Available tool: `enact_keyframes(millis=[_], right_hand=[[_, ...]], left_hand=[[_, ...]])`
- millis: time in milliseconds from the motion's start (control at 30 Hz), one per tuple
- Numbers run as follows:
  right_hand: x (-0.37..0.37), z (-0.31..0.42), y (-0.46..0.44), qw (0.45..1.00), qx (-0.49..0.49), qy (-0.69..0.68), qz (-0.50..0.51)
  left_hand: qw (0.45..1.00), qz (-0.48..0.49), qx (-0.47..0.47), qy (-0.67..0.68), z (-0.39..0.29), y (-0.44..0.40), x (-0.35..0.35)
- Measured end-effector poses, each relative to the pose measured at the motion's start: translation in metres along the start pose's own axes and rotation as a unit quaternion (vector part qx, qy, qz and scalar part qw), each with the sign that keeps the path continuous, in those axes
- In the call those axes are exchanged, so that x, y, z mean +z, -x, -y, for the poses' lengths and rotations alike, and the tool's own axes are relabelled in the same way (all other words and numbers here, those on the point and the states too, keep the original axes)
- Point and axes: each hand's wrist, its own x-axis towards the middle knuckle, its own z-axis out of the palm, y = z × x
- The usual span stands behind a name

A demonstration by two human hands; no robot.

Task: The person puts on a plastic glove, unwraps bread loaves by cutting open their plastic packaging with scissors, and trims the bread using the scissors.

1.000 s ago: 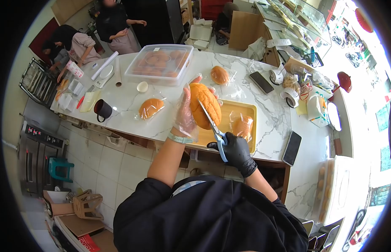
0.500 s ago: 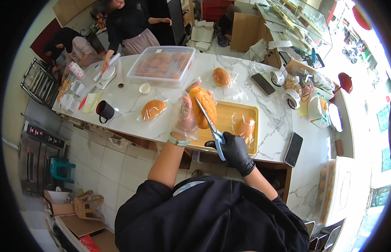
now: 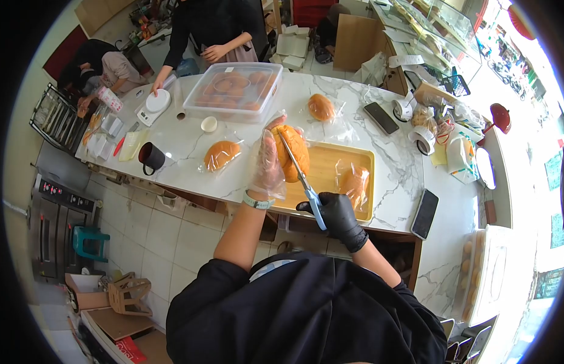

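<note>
Our left hand [image 3: 268,159] grips bun [image 3: 285,160] near left end of tray [image 3: 323,173]; right hand [image 3: 339,218] clasps scissors [image 3: 314,204], blades across bun.

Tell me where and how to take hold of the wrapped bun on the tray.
I'd grip the wrapped bun across its middle, by the two long sides, coming from straight above. It's a rounded oblong lying with its length running roughly near to far, with nothing resting on top. The right hand, holding the scissors, is close to its near end, so above looks clearest.
</note>
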Motion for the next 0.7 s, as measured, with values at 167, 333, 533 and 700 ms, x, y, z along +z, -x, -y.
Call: enact_keyframes(millis=[167, 333, 533, 700], right_hand=[[-0.022, -0.019, 0.010, 0.983, -0.065, -0.111, 0.130], [-0.040, -0.013, 0.016, 0.969, -0.055, -0.175, 0.169], [-0.044, -0.019, 0.019, 0.953, -0.134, -0.214, 0.169], [-0.047, -0.021, 0.011, 0.963, -0.124, -0.167, 0.174]], left_hand=[[0.987, -0.014, -0.077, 0.138, -0.003, -0.003, -0.011], [0.979, 0.007, -0.132, 0.153, -0.014, -0.003, -0.009], [0.977, 0.000, -0.124, 0.171, -0.016, -0.005, -0.013], [0.968, 0.055, -0.161, 0.183, -0.021, -0.006, -0.009]])
